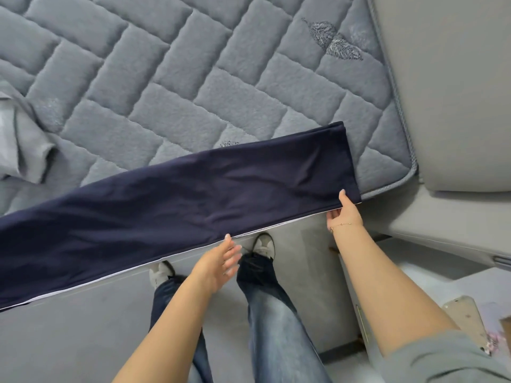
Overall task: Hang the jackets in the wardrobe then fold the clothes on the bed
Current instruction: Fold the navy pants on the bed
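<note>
Lengthwise along the bed's (193, 78) near edge lie the trousers (179, 200), right hand (344, 212) pinching their end, left hand (221, 262) spread near mid-length.

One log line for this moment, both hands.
fold stage | right hand pinches navy garment end | left hand open at hem | on bed

A home bedroom: a bed (193, 64) with a grey quilted mattress cover fills the view, a padded grey headboard (448, 92) at its right edge, clothes (25, 145) lying on its left side, grey floor (69, 341) below it.
</note>
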### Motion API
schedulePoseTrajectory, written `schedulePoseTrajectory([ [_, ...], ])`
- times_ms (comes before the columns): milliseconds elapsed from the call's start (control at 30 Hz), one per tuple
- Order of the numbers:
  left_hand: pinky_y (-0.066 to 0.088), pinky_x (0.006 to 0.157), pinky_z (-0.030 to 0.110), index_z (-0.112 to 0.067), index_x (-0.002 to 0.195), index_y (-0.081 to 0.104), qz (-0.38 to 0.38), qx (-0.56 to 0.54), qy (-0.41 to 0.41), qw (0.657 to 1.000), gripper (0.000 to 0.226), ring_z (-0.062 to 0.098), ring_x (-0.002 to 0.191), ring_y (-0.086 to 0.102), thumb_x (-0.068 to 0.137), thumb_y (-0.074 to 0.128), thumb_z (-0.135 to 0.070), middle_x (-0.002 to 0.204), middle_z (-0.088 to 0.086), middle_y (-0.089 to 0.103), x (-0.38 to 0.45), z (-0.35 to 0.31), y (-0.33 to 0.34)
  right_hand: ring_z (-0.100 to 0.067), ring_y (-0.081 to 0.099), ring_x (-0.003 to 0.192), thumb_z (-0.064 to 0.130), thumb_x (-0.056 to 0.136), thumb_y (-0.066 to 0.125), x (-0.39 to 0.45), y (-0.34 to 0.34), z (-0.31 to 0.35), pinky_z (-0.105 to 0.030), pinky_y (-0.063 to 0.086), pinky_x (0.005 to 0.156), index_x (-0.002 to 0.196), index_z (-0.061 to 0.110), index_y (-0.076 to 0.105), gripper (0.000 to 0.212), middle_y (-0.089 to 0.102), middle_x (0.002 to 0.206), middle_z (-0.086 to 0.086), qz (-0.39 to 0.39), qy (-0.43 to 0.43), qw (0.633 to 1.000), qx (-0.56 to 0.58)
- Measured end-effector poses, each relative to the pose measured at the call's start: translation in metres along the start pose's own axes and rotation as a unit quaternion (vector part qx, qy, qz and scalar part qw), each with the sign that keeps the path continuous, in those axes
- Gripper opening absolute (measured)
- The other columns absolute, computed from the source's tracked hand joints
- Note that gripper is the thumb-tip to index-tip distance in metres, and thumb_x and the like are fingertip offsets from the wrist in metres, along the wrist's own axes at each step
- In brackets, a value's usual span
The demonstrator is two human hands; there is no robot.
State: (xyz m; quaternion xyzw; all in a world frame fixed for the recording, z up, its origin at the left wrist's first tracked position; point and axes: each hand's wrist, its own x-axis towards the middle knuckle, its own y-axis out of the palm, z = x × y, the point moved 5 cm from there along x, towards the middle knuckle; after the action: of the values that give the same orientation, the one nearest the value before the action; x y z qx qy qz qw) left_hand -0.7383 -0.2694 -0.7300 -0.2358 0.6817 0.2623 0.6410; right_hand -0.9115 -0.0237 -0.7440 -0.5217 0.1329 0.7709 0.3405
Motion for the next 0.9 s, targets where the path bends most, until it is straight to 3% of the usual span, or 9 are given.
schedulePoseTrajectory([
  [100,0.048,0.072,0.026,-0.02,0.102,0.063,0.009,0.049,0.048,0.998,0.021,0.01,0.097,0.065,0.096,0.059,-0.039,0.104,-0.005,0.071,-0.009,-0.01,0.005,-0.017,0.063,0.093,0.026,0.088,0.072,-0.004,0.002,-0.013,-0.028,0.053,0.088,0.109,0.013,0.062,0.027,0.062,0.118,-0.005,0.007,0.03,1.0,0.002],
  [200,0.049,0.07,0.023,-0.02,0.103,0.064,-0.013,0.051,0.126,0.991,0.013,0.006,0.088,0.067,0.096,0.061,-0.03,0.103,-0.005,0.073,-0.02,-0.027,0.0,-0.017,0.059,0.091,0.02,0.086,0.075,-0.002,-0.012,-0.009,-0.027,0.053,0.087,0.105,0.006,0.065,0.026,0.06,0.105,-0.011,-0.065,-0.052,0.994,-0.073],
  [300,0.05,0.07,0.023,-0.019,0.102,0.064,-0.017,0.019,0.163,0.986,0.008,0.007,0.088,0.068,0.097,0.061,-0.023,0.1,-0.004,0.073,-0.027,-0.043,-0.012,-0.023,0.061,0.106,0.016,0.087,0.073,-0.007,-0.002,-0.007,-0.031,0.051,0.091,0.095,0.008,0.061,0.016,0.062,0.12,-0.013,0.001,-0.041,0.997,-0.066],
  [433,0.049,0.072,0.023,-0.019,0.098,0.063,-0.041,-0.006,0.183,0.982,0.006,0.009,0.093,0.066,0.097,0.058,-0.016,0.098,-0.003,0.071,-0.03,-0.057,-0.026,-0.027,0.061,0.112,0.014,0.088,0.073,-0.011,0.006,0.0,-0.037,0.052,0.097,0.123,0.001,0.054,0.043,0.058,0.129,-0.016,-0.024,-0.048,0.995,-0.086],
  [533,0.051,0.074,0.024,-0.019,0.102,0.063,-0.012,-0.015,0.168,0.986,0.008,0.01,0.095,0.065,0.097,0.057,-0.015,0.1,-0.003,0.071,-0.029,-0.056,-0.016,-0.025,0.059,0.116,0.015,0.091,0.068,-0.014,0.016,0.0,-0.033,0.051,0.094,0.135,0.003,0.049,0.05,0.056,0.134,-0.013,-0.015,-0.02,0.997,-0.073],
  [667,0.052,0.075,0.025,-0.018,0.104,0.063,0.021,-0.025,0.161,0.986,0.009,0.012,0.098,0.066,0.098,0.056,-0.016,0.103,-0.001,0.071,-0.023,-0.058,-0.004,-0.018,0.062,0.089,0.015,0.091,0.068,-0.015,0.023,0.006,-0.029,0.053,0.08,0.133,0.006,0.053,0.046,0.059,0.132,-0.01,-0.009,-0.028,0.995,-0.094],
  [767,0.051,0.075,0.025,-0.018,0.103,0.063,0.019,-0.039,0.159,0.986,0.009,0.012,0.099,0.066,0.098,0.056,-0.014,0.103,-0.001,0.071,-0.022,-0.06,-0.002,-0.016,0.062,0.08,0.013,0.083,0.073,-0.028,0.021,0.011,-0.028,0.055,0.066,0.122,0.012,0.055,0.043,0.063,0.123,-0.007,-0.013,-0.072,0.995,-0.074],
  [833,0.052,0.077,0.026,-0.018,0.104,0.063,0.027,-0.051,0.156,0.986,0.009,0.013,0.1,0.066,0.098,0.057,-0.016,0.105,-0.001,0.071,-0.024,-0.06,-0.003,-0.015,0.065,0.089,0.011,0.08,0.074,-0.043,0.022,0.013,-0.031,0.057,0.079,0.11,0.017,0.056,0.035,0.065,0.121,-0.004,-0.012,-0.151,0.986,-0.071],
  [900,0.052,0.079,0.027,-0.017,0.106,0.063,0.044,-0.066,0.154,0.985,0.01,0.014,0.103,0.065,0.098,0.057,-0.017,0.108,0.001,0.07,-0.028,-0.062,-0.004,-0.009,0.066,0.092,0.004,0.082,0.071,-0.067,0.03,0.012,-0.026,0.055,0.088,0.11,0.017,0.058,0.034,0.066,0.122,-0.006,0.044,-0.249,0.963,-0.088],
])
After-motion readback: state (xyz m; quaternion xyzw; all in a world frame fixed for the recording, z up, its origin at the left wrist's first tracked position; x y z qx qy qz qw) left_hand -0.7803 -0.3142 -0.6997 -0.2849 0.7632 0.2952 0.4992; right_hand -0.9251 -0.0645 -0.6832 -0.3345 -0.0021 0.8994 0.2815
